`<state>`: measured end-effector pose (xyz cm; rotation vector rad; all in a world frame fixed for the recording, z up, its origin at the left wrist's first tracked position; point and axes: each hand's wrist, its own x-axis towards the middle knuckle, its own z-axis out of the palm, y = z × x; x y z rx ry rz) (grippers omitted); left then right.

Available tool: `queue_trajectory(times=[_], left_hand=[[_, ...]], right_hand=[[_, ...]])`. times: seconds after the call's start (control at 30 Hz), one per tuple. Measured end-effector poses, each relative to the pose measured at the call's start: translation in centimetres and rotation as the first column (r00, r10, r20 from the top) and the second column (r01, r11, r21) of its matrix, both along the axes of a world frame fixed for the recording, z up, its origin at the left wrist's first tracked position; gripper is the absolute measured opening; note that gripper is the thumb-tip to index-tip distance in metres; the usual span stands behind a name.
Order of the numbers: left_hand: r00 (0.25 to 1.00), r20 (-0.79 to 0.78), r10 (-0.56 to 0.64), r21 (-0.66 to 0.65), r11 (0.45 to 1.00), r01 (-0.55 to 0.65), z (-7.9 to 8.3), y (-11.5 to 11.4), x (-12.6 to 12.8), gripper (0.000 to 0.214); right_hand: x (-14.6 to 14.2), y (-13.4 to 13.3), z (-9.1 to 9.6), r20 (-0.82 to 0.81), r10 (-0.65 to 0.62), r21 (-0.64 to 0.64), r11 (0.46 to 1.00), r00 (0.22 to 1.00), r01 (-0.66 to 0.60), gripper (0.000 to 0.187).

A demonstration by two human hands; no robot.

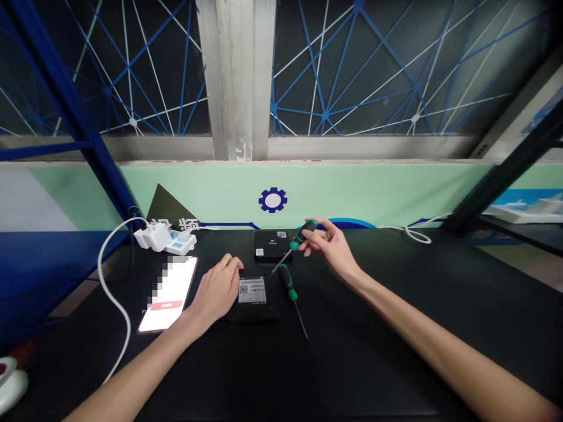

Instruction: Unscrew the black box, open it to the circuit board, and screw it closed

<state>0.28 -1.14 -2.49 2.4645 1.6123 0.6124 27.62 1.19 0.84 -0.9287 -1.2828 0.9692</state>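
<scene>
Head camera: I had two bare hands working over a black surface [373, 346] beneath a window. The right hand [329, 249] held a screwdriver [300, 237] with a green and black handle. Its fingers [317, 230] were clamped around the handle, and the thin shaft slanted down and to the left, with the tip near the far edge of a labelled black box [253, 309]. The left hand [215, 291] lay on that box, its fingers [231, 264] curled together over the far edge. The dark box on the dark surface made it hard to read, so I could not tell whether they gripped it or only rested there.

A second screwdriver [287, 282] lay on the surface just to the right of the labelled black box, and a smaller black box [272, 245] sat just beyond. To the left were a lit phone [167, 293], a white charger [152, 237], a power strip [181, 241] and a white cable [109, 293].

As I read it, the step in hand was lining the screwdriver up with the labelled black box while the left hand kept it in place. The next move called for bringing the tip down onto the box squarely.
</scene>
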Motion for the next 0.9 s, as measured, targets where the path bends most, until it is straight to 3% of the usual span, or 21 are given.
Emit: queue_trajectory(times=[0.43,0.67,0.9], left_hand=[[0.999,-0.045,0.013,0.013,1.0,-0.012,0.1,-0.1,0.2,0.025],[0.97,-0.183,0.159,0.039,0.987,-0.155,0.6,-0.4,0.7,0.021],[0.972,-0.179,0.152,0.005,0.988,-0.153,0.7,-0.1,0.5,0.021]], right_hand=[[-1.6,-1.6,0.2,0.129,0.042,0.165,0.984,0.991,-0.063,0.031],[-3.2,-1.1,0.4,0.23,0.14,0.105,0.98,0.963,-0.167,0.033],[-5.2,-0.5,-0.6,0.313,0.184,0.096,0.97,0.932,-0.224,0.033]])
